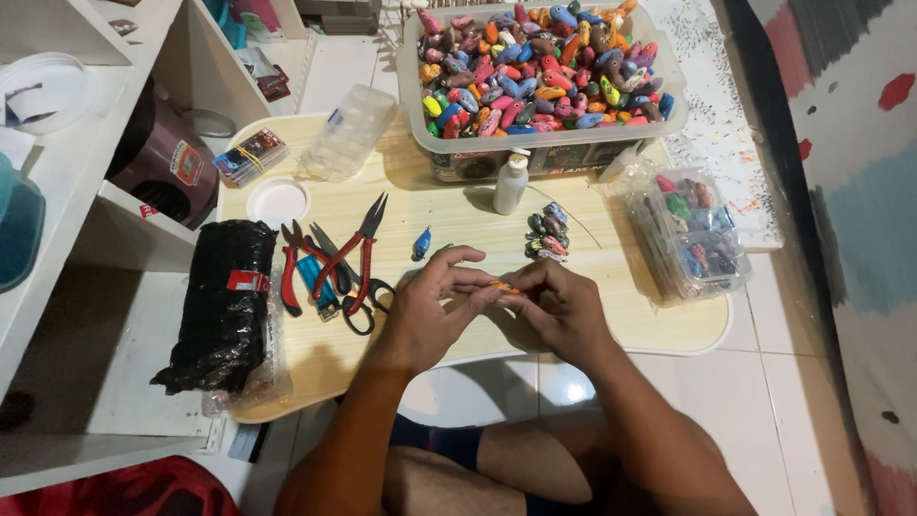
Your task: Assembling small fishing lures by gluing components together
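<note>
My left hand and my right hand meet over the front of a low wooden lap table. Together they pinch a small orange lure-shaped piece between their fingertips. Just beyond my left hand lies a single blue piece. Past my right hand sits a small heap of dark painted pieces. A white squeeze bottle stands upright behind them.
A big clear tub of many-coloured pieces fills the table's back. A clear bag of pieces lies right. Red-handled pliers and scissors, a black mesh roll, a white lid and a clear box sit left. White shelves stand further left.
</note>
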